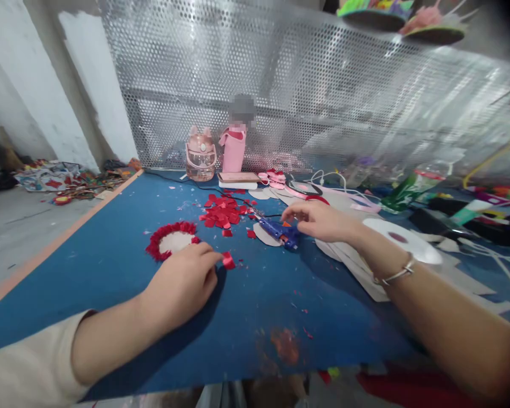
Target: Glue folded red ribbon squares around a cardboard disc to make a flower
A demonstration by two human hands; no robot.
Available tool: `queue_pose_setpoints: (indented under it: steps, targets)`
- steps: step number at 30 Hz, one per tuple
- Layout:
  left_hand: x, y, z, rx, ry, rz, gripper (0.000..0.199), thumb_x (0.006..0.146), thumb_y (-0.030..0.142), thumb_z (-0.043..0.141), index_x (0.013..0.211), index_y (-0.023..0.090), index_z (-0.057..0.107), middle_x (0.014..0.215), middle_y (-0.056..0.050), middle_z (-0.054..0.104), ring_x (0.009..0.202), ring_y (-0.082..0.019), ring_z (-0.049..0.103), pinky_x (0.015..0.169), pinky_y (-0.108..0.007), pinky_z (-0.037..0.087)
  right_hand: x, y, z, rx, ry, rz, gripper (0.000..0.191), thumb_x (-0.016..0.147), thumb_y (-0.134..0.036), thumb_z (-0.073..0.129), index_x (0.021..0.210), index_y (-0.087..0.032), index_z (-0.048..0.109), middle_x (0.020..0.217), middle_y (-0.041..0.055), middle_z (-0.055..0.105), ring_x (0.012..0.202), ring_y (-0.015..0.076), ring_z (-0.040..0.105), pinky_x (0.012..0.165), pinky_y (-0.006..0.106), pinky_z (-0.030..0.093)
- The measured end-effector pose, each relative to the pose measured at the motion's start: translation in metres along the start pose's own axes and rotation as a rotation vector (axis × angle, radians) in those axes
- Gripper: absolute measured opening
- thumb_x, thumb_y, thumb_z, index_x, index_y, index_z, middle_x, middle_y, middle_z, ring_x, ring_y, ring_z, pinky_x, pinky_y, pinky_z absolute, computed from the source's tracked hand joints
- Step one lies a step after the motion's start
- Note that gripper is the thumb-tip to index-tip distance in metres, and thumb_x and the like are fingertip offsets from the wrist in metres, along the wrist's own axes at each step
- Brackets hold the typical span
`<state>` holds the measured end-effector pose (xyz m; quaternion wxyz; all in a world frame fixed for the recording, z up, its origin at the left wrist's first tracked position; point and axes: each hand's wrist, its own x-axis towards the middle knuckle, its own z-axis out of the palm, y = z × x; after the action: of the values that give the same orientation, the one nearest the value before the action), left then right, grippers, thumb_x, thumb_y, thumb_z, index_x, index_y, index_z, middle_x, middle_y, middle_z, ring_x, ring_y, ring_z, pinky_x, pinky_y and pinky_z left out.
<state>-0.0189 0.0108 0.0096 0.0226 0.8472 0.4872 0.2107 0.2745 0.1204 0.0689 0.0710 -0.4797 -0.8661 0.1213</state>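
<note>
My left hand (185, 277) rests low over the blue table, fingers curled, with a small shiny red square (228, 260) at its pinched fingertips. Just beyond that hand lies a white disc (175, 242) edged with a dark red ruffled border (156, 241); my knuckles cover part of its near side. My right hand (312, 220) hovers beside the handle of a blue glue gun (274, 229), fingers bent and apart, holding nothing visible. The glue gun lies partly over a pale round piece (263, 233). Loose red squares (223, 212) form a pile behind it.
At the back stand a pink clear bottle (201, 156) and a pink pouch (233, 150), beside a stacked phone (238, 178). Pale card sheets (361, 272), a white tape roll (402, 241) and a green bottle (412, 187) crowd the right. A perforated metal panel (280, 85) rises behind.
</note>
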Motion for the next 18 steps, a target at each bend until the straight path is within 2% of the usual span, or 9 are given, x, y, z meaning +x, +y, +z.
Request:
queue_pose_setpoints:
  steps: [2,4,8,11,13,16,18]
  targets:
    - [-0.004,0.009,0.004,0.023,-0.020,0.051,0.036,0.088,0.015,0.042,0.104,0.018,0.074,0.103,-0.012,0.074,0.091,-0.028,0.067,0.083,-0.045,0.055,-0.002,0.025,-0.002,-0.052,-0.015,-0.020,0.052,0.060,-0.005,0.049,0.106,-0.017,0.070,0.115,0.0111,0.069,0.104,0.0252,0.063,0.088,0.037,0.049]
    - [-0.007,0.011,0.007,0.067,0.000,0.102,0.036,0.090,0.021,0.045,0.113,0.018,0.072,0.116,-0.012,0.072,0.100,-0.031,0.065,0.089,-0.048,0.054,-0.006,0.039,0.005,-0.081,-0.039,-0.049,0.064,0.056,-0.002,0.049,0.114,-0.020,0.069,0.125,0.0095,0.066,0.114,0.0263,0.060,0.096,0.039,0.047]
    - [-0.009,0.002,0.012,0.112,0.040,0.176,0.039,0.091,0.035,0.051,0.124,0.023,0.068,0.130,-0.006,0.069,0.109,-0.034,0.063,0.091,-0.051,0.055,-0.005,0.045,0.025,-0.110,-0.018,-0.057,0.069,0.061,-0.003,0.049,0.125,-0.024,0.064,0.131,0.0072,0.064,0.119,0.0274,0.058,0.101,0.043,0.043]
    - [-0.009,-0.004,0.012,0.081,0.027,0.254,0.042,0.090,0.038,0.054,0.129,0.025,0.064,0.131,-0.002,0.068,0.111,-0.033,0.064,0.087,-0.049,0.058,0.001,0.045,0.030,-0.113,0.027,-0.043,0.056,0.065,-0.007,0.052,0.115,-0.025,0.069,0.115,0.0078,0.070,0.111,0.0298,0.061,0.099,0.047,0.041]
    - [-0.008,-0.004,0.011,0.063,0.021,0.320,0.041,0.089,0.036,0.055,0.128,0.025,0.065,0.130,-0.002,0.069,0.112,-0.034,0.065,0.083,-0.049,0.059,0.002,0.046,0.027,-0.082,0.066,-0.040,0.043,0.068,-0.013,0.056,0.107,-0.023,0.070,0.107,0.0084,0.071,0.103,0.0286,0.062,0.096,0.046,0.042]
    - [-0.008,-0.002,0.009,0.042,-0.011,0.366,0.038,0.088,0.033,0.054,0.122,0.025,0.068,0.129,-0.004,0.069,0.115,-0.035,0.064,0.087,-0.053,0.058,-0.007,0.045,0.020,0.031,0.103,-0.026,0.024,0.080,-0.031,0.058,0.099,-0.021,0.068,0.090,0.0079,0.070,0.081,0.0220,0.062,0.078,0.038,0.049]
    - [-0.008,0.000,0.007,0.016,-0.052,0.343,0.037,0.089,0.033,0.054,0.122,0.027,0.067,0.130,-0.004,0.068,0.117,-0.036,0.063,0.095,-0.056,0.055,-0.016,0.041,0.018,0.099,0.093,-0.022,0.029,0.085,-0.048,0.057,0.094,-0.022,0.067,0.082,0.0065,0.068,0.072,0.0190,0.060,0.069,0.034,0.050]
